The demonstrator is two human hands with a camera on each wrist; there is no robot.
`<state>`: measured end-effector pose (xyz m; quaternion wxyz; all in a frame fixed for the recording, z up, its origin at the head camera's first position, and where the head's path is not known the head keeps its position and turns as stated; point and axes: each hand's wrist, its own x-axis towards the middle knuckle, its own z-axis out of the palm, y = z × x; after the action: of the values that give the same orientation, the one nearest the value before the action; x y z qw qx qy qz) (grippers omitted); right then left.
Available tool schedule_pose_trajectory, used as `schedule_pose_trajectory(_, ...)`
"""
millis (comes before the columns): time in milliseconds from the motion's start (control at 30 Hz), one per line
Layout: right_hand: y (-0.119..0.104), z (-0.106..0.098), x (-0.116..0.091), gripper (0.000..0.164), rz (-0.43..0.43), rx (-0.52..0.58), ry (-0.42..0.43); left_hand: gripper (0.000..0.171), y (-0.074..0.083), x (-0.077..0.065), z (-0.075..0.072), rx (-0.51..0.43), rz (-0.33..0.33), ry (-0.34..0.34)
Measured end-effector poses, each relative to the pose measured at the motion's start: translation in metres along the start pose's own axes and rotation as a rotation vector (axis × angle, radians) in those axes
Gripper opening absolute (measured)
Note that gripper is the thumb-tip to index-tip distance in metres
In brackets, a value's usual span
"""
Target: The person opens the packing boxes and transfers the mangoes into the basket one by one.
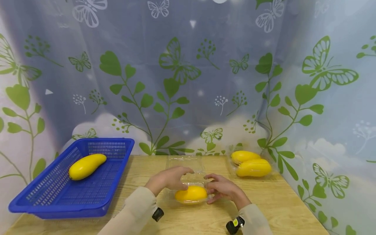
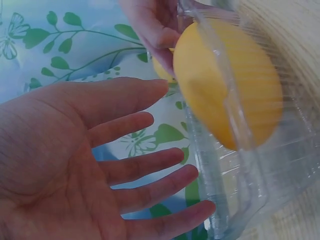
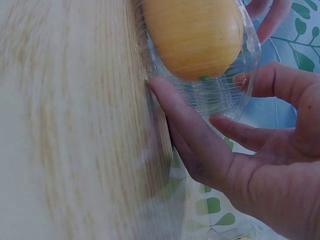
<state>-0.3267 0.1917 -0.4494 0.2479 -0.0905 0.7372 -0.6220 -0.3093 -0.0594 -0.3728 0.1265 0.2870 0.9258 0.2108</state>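
A mango-like yellow fruit (image 1: 192, 194) lies in a clear plastic box (image 2: 300, 165) at the middle front of the table. The box's hinged lid (image 1: 185, 161) stands open toward the back. My right hand (image 1: 221, 189) holds the box's right end, one finger low against the outside and another at the rim in the right wrist view. My left hand (image 1: 170, 178) reaches over the box's left side, its fingers extended and spread in the left wrist view with nothing between them. In the head view its fingertips overlap the fruit's far left edge.
On the left, a blue plastic basket (image 1: 117, 169) contains one long yellow fruit (image 1: 87, 166). Two yellow fruits (image 1: 254, 167) sit in another clear box (image 1: 232, 169) at the back right. A patterned curtain (image 1: 188, 98) hangs behind the wooden table (image 1: 288, 209).
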Motion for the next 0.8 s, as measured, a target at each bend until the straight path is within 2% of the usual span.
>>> schedule_pose_trajectory(367,-0.003,0.001,0.000,0.062,0.004,0.000,-0.016,0.061,-0.007,0.006,0.007,-0.023,-0.013,-0.019)
schedule_pose_trajectory(633,-0.003,0.000,-0.001,0.064,0.002,0.001,-0.018,0.058,-0.008,0.011,0.007,-0.016,-0.007,-0.039)
schedule_pose_trajectory(800,-0.001,0.000,-0.001,0.062,0.009,0.003,-0.014,0.056,-0.007,0.012,0.008,-0.008,-0.028,-0.054)
